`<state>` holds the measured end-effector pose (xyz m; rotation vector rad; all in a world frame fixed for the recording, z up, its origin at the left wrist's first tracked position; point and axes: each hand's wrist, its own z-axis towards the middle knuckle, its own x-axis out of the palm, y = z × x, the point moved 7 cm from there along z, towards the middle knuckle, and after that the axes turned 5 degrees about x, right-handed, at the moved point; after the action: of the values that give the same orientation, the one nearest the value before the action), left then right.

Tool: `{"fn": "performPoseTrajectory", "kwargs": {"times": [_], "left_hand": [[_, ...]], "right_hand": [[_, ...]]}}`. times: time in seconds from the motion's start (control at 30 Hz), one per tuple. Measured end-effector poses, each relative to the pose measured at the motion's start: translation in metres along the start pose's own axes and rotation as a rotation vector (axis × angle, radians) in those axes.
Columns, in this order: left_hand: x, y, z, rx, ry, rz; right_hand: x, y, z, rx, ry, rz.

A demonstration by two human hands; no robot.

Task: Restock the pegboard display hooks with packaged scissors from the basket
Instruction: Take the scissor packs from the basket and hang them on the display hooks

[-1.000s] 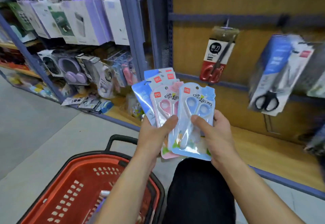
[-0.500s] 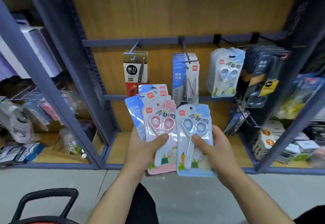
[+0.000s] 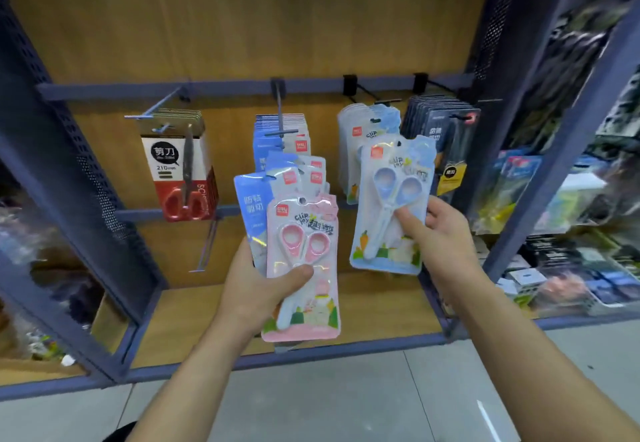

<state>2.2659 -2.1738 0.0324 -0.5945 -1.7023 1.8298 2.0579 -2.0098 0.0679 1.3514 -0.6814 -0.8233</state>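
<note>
My left hand (image 3: 258,289) grips a bunch of scissor packs, with the pink pack (image 3: 302,268) in front under my thumb. My right hand (image 3: 441,233) pinches the blue pack (image 3: 393,206), held up just in front of the matching packs on their hook (image 3: 369,119).

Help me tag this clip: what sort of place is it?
Probably a shop's stationery aisle: carded scissors hang stacked on hooks along a rail, and packaged goods crowd the neighbouring shelves.

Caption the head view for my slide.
Right hand holds a pale blue scissors pack before matching hung packs; left hand grips a pink-fronted stack of packs.
</note>
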Motion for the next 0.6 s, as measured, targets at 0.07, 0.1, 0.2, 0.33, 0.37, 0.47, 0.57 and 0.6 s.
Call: {"fn": "performPoseTrajectory", "kwargs": {"times": [0.07,0.1,0.2,0.33,0.37,0.47,0.57,0.6], "left_hand": [[-0.006,0.000,0.005,0.008,0.001,-0.024],[-0.009,-0.001,0.005,0.011,-0.001,-0.033],[-0.018,0.000,0.004,0.009,0.000,-0.055],[-0.025,0.003,0.002,-0.020,-0.004,-0.091],[-0.026,0.003,0.002,-0.025,-0.002,-0.099],[-0.030,0.003,0.002,-0.023,-0.004,-0.119],[-0.030,0.002,0.002,-0.008,0.006,-0.138],[-0.030,0.001,0.002,0.000,0.012,-0.146]], "right_hand": [[0.002,0.003,0.026,-0.011,0.007,-0.003],[0.003,0.004,0.038,-0.010,0.011,-0.010],[0.007,0.001,0.066,-0.011,0.011,-0.038],[0.008,-0.006,0.086,0.008,-0.016,-0.064],[0.009,-0.007,0.089,0.012,-0.024,-0.070],[0.010,-0.010,0.096,0.022,-0.102,-0.078],[0.015,-0.014,0.103,0.061,-0.221,-0.122],[0.018,-0.016,0.104,0.083,-0.260,-0.157]]}}
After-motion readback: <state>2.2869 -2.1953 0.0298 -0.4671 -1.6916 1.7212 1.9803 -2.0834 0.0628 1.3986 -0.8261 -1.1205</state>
